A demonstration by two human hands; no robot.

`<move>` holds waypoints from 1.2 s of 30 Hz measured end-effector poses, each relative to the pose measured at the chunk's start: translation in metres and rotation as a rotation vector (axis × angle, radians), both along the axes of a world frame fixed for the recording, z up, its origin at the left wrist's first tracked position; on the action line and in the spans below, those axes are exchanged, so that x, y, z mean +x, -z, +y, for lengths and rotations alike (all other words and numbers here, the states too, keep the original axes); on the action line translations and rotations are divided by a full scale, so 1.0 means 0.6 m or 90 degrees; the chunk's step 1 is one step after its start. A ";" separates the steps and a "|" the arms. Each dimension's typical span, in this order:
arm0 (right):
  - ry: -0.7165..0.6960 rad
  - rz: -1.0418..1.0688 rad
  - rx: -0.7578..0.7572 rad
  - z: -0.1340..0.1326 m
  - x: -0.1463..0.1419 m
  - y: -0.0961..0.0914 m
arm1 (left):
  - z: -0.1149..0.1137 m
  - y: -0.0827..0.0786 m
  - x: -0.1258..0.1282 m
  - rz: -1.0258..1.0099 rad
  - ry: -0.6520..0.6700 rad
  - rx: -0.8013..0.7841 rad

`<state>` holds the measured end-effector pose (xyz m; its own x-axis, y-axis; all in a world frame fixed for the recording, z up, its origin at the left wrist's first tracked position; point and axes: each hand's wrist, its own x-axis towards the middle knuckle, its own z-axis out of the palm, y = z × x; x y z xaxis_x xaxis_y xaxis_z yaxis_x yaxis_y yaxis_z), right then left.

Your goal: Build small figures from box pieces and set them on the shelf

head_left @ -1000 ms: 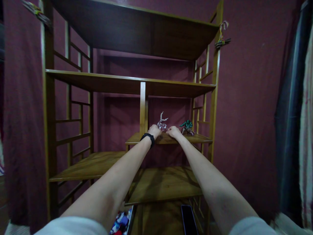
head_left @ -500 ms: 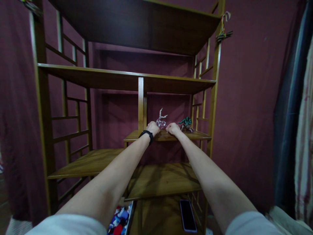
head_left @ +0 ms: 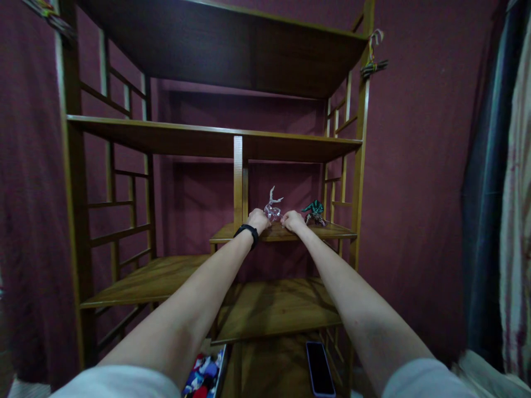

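Note:
A clear, glassy figurine (head_left: 272, 211) with pale antler-like prongs stands on the small raised shelf (head_left: 284, 236) of a wooden rack. My left hand (head_left: 259, 219), with a black band on its wrist, is closed at the figurine's left side. On the other side, my right hand (head_left: 292, 220) has its fingers pinched at the lower right of the same figurine. The fingertips of both hands are partly hidden. A dark green and brownish figurine (head_left: 315, 211) stands just right of my right hand on that shelf.
A wooden divider (head_left: 238, 177) rises left of the raised shelf, and a long shelf (head_left: 178, 128) runs above. Lower down lie a phone (head_left: 321, 369) and a tray of colourful small pieces (head_left: 206, 370). Curtains (head_left: 489, 193) hang at the right.
The view has shifted slightly, so the rack sits a little lower in the picture. Both hands stay at the clear figurine, with no clear movement of it on the shelf.

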<state>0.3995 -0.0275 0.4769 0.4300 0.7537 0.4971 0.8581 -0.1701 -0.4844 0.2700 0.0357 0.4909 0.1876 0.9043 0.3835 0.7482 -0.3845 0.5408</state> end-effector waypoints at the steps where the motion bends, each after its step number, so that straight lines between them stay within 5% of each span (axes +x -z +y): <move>1: -0.001 -0.001 -0.002 0.000 0.000 0.000 | 0.001 0.001 0.000 0.005 -0.001 0.005; 25: -0.004 -0.008 -0.002 -0.011 -0.009 0.003 | -0.045 0.014 -0.021 -0.013 0.063 0.096; 36: -0.018 0.026 0.061 -0.042 -0.009 0.004 | -0.085 0.010 -0.031 -0.017 0.017 0.100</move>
<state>0.3939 -0.0529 0.4748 0.4312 0.7156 0.5495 0.8408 -0.0976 -0.5325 0.2514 -0.0156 0.4851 0.1990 0.8272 0.5254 0.7231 -0.4858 0.4911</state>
